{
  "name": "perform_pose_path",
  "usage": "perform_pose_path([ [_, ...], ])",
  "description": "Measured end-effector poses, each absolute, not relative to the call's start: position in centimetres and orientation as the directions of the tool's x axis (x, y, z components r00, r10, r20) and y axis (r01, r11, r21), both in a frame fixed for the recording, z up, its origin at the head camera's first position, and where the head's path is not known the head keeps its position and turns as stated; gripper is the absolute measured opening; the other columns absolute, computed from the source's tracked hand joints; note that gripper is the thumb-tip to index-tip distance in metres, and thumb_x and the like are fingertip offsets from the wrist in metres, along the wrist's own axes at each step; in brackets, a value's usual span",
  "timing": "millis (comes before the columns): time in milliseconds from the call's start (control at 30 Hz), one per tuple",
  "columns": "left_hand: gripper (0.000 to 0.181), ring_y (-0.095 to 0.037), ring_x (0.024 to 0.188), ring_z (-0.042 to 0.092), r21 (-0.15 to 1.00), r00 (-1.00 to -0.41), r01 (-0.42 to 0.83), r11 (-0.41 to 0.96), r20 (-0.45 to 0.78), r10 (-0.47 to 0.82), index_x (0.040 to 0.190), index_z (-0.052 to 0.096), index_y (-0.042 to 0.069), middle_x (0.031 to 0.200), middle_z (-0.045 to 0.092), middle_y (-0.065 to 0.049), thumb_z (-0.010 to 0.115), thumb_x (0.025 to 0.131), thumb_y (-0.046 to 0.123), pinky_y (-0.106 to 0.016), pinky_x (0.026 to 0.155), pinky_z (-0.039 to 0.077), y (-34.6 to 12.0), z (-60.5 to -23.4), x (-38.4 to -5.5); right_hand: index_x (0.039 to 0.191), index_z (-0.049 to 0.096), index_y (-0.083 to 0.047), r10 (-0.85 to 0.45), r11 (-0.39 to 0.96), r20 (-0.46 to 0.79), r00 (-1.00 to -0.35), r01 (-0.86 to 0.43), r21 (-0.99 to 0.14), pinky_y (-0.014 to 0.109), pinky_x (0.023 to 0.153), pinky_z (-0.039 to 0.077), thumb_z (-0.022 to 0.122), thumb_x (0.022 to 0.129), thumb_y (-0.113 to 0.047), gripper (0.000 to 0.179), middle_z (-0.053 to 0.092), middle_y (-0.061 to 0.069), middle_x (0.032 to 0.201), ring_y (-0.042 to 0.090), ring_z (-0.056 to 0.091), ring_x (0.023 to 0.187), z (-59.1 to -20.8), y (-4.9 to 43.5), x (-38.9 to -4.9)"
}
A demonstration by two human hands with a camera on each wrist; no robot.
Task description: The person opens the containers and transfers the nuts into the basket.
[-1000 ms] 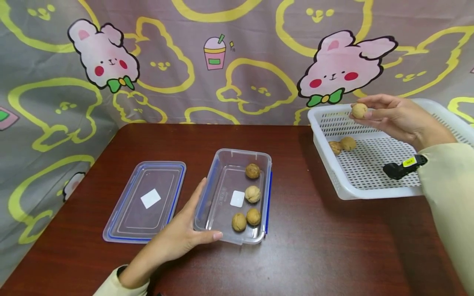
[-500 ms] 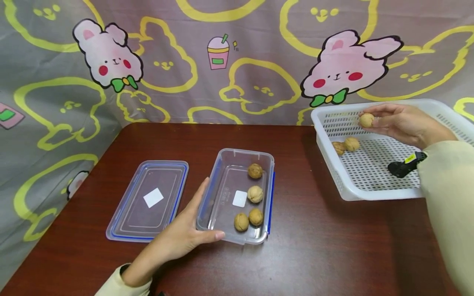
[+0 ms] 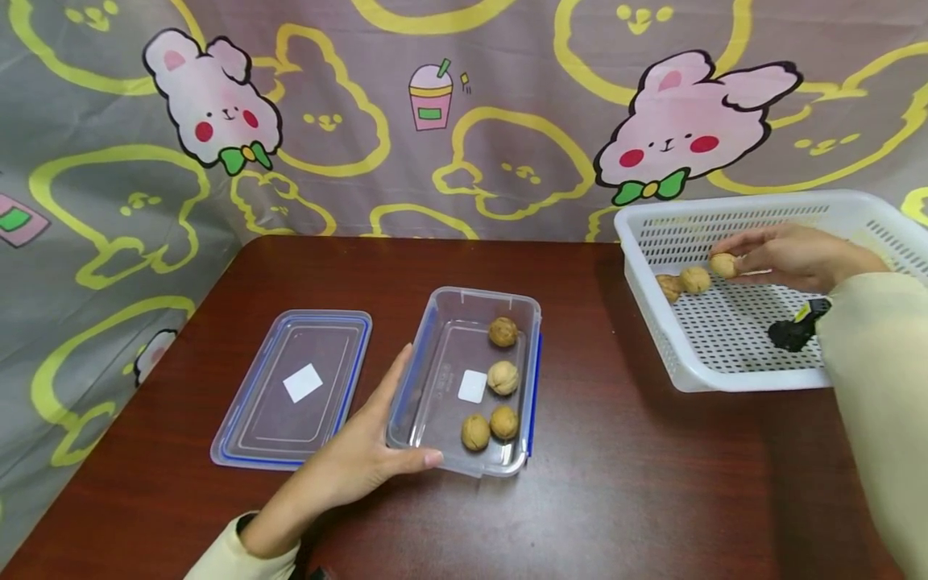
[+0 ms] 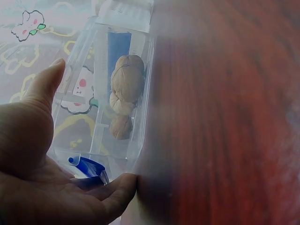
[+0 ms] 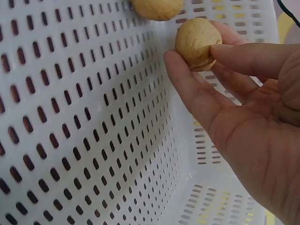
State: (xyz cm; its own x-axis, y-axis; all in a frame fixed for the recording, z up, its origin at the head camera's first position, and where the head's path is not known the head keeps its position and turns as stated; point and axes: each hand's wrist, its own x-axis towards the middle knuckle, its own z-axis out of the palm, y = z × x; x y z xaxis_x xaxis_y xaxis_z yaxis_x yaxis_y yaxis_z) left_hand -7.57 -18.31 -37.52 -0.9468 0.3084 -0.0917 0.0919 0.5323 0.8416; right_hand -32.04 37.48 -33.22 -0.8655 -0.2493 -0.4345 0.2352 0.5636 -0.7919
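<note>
Inside the white basket, my right hand pinches a walnut between thumb and fingertips. In the right wrist view that walnut sits at the fingertips, close to another walnut. Two walnuts lie in the basket's left corner, the lighter walnut nearest the held one. My left hand rests against the near-left corner of a clear plastic food container, thumb along its near side and straight fingers along its left side. Several walnuts lie along the container's right half.
A clear lid with a blue seal lies flat left of the container. A blue-edged latch flap hangs on the container's right side. Behind the dark red table hangs a patterned curtain.
My right hand has lowered the walnut from above the basket's rim down into it, beside the two lying there. My left hand stays at the container.
</note>
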Motion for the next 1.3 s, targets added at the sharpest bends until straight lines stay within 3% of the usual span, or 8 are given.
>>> perform_pose_path([
  [167,0.126,-0.043,0.160,0.015,0.841,-0.946,0.078,0.536,-0.107,0.305,0.170,-0.002,0.032,0.177,0.005,-0.012,0.089,0.083,0.039,-0.069,0.125,0.016,-18.3,-37.4,-7.6,0.122,0.075,-0.022,-0.242,0.603,-0.438,-0.866,0.220,-0.767,0.039,0.094,0.062,0.050,0.105,0.003,0.038,0.062,-0.015,0.108,0.008,0.065,0.099,-33.5,37.1,-32.1],
  [667,0.126,-0.043,0.160,0.014,0.838,-0.946,0.069,0.541,-0.117,0.302,0.170,-0.002,0.031,0.177,0.005,-0.013,0.089,0.083,0.040,-0.069,0.124,0.016,-18.3,-37.5,-7.7,0.123,0.076,-0.011,-0.196,0.652,-0.410,-0.891,0.193,-0.733,0.043,0.092,0.063,0.054,0.103,0.003,0.033,0.062,-0.018,0.107,0.005,0.065,0.094,-33.6,36.6,-31.8],
  [900,0.126,-0.042,0.160,0.013,0.834,-0.946,0.053,0.549,-0.135,0.296,0.169,-0.003,0.036,0.177,0.004,-0.012,0.089,0.083,0.041,-0.069,0.125,0.016,-18.3,-37.5,-7.7,0.130,0.073,-0.006,-0.163,0.717,-0.376,-0.912,0.153,-0.680,0.059,0.102,0.056,0.056,0.103,-0.002,0.032,0.069,-0.013,0.114,0.003,0.062,0.095,-33.6,36.8,-31.8],
  [1100,0.126,-0.044,0.160,0.014,0.836,-0.946,0.060,0.545,-0.126,0.298,0.170,-0.003,0.033,0.177,0.005,-0.013,0.089,0.084,0.040,-0.071,0.124,0.017,-18.3,-37.3,-7.6,0.129,0.073,-0.008,-0.147,0.703,-0.364,-0.920,0.162,-0.693,0.070,0.110,0.045,0.052,0.106,-0.006,0.031,0.069,-0.017,0.110,0.032,0.054,0.122,-33.3,36.8,-31.7],
  [1167,0.126,-0.043,0.160,0.015,0.839,-0.946,0.061,0.541,-0.124,0.299,0.170,-0.003,0.033,0.177,0.005,-0.013,0.089,0.084,0.040,-0.071,0.124,0.017,-18.4,-37.3,-7.6,0.130,0.072,-0.008,-0.148,0.698,-0.350,-0.925,0.153,-0.700,0.073,0.111,0.041,0.052,0.106,-0.008,0.031,0.069,-0.019,0.108,0.024,0.057,0.120,-33.1,36.9,-31.7],
  [1233,0.126,-0.041,0.161,0.014,0.842,-0.946,0.051,0.537,-0.131,0.296,0.169,-0.003,0.035,0.178,0.005,-0.011,0.089,0.083,0.040,-0.070,0.125,0.016,-18.3,-37.4,-7.7,0.130,0.072,-0.009,-0.145,0.704,-0.334,-0.931,0.140,-0.696,0.073,0.111,0.039,0.053,0.107,-0.011,0.030,0.067,-0.026,0.102,0.006,0.061,0.106,-32.7,36.9,-31.7],
  [1300,0.126,-0.041,0.161,0.013,0.841,-0.947,0.048,0.538,-0.134,0.293,0.169,-0.003,0.036,0.178,0.004,-0.010,0.089,0.083,0.040,-0.070,0.125,0.016,-18.4,-37.5,-7.7,0.130,0.072,-0.012,-0.152,0.714,-0.318,-0.936,0.118,-0.690,0.059,0.107,0.051,0.055,0.108,-0.015,0.028,0.065,-0.032,0.098,-0.009,0.059,0.092,-32.3,36.9,-31.8],
])
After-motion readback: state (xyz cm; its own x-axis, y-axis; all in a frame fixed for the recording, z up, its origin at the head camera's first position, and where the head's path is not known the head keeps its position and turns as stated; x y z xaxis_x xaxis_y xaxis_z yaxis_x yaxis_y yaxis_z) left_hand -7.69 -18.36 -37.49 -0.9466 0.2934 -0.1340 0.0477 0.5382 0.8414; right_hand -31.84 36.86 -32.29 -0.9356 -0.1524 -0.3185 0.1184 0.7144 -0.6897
